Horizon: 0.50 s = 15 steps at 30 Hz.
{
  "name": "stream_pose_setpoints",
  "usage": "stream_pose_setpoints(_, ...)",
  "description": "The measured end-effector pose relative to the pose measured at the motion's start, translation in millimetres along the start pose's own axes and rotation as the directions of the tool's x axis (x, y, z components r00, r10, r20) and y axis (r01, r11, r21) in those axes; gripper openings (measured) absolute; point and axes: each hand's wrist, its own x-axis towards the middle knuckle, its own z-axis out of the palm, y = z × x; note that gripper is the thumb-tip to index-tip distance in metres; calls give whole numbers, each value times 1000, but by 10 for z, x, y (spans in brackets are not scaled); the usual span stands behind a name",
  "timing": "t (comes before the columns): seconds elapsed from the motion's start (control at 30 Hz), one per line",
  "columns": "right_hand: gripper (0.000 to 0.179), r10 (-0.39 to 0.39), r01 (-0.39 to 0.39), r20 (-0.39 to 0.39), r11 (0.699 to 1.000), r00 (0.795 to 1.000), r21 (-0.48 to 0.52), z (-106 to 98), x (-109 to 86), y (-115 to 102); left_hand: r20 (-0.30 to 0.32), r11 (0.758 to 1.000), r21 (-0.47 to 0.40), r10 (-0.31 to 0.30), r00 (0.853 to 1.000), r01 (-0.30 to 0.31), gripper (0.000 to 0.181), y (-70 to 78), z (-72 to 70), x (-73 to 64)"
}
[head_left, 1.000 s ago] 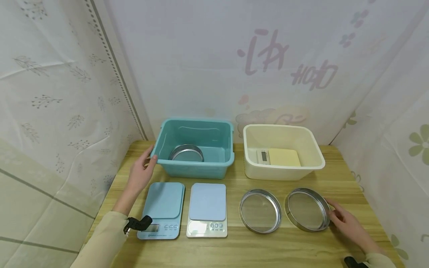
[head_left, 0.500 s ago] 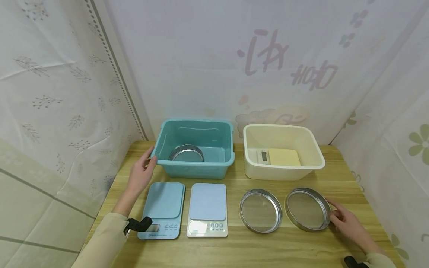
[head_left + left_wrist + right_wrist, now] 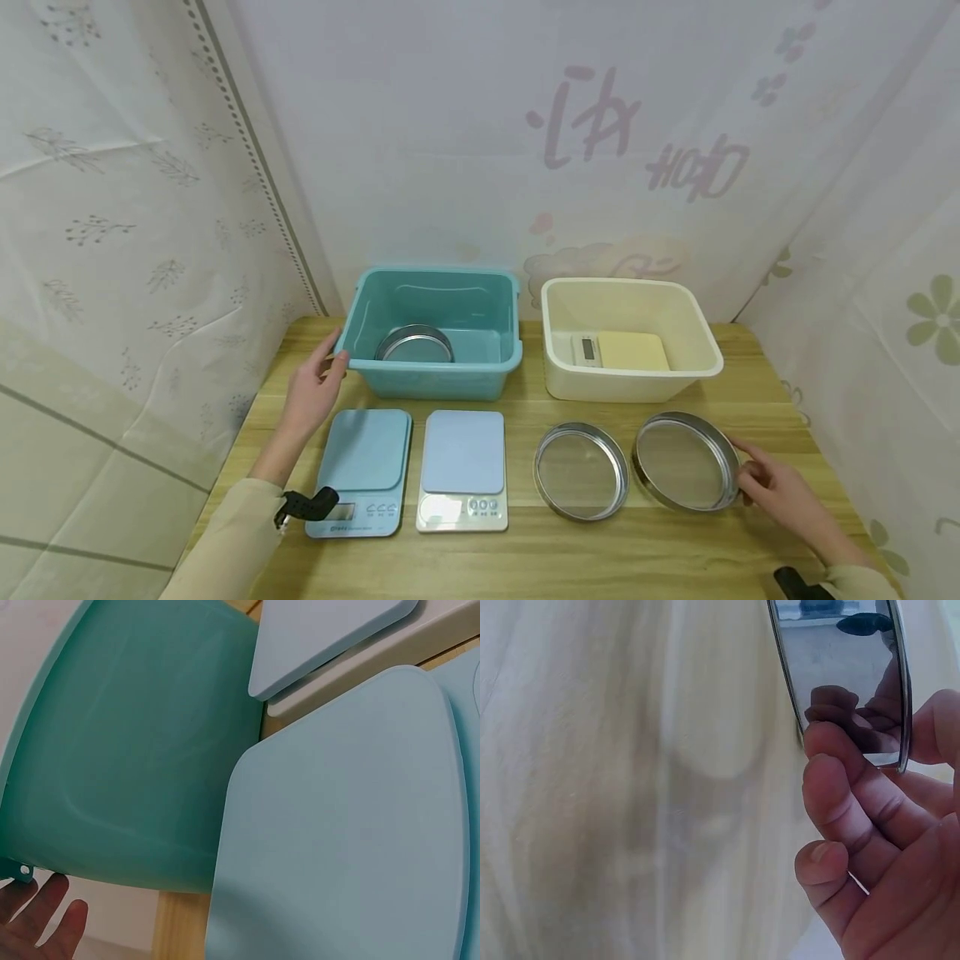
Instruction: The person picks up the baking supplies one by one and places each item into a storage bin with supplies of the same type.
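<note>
Head view: right hand [image 3: 778, 497] with pinched sieve [image 3: 686, 461], second sieve [image 3: 582, 472] beside, cream tub [image 3: 633, 388] beyond; left hand [image 3: 312, 388] loose against teal tub [image 3: 435, 383].

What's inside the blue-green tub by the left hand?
A round metal sieve lies in the blue-green tub, toward its left side. The tub's front wall covers the sieve's near edge and the floor just behind that wall.

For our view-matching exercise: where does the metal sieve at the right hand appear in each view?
Head: lower right, the sieve held by the right hand.
Left wrist: not in it.
Right wrist: top right, cut off by the upper edge.
Shared landmark: the wooden tabletop, in all three.
</note>
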Motion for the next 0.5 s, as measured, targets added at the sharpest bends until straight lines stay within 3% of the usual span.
stream_pose_setpoints(0.27, 53, 9, -10, 49, 1000, 999, 16, -34, 71, -217, 2, 1000, -2, -8, 1000, 8, 56, 5, -7, 9)
stream_pose_setpoints(0.5, 55, -49, 49, 66, 999, 997, 10, -62, 155, -422, -1, 1000, 1, -11, 1000, 11, 56, 6, -1, 6)
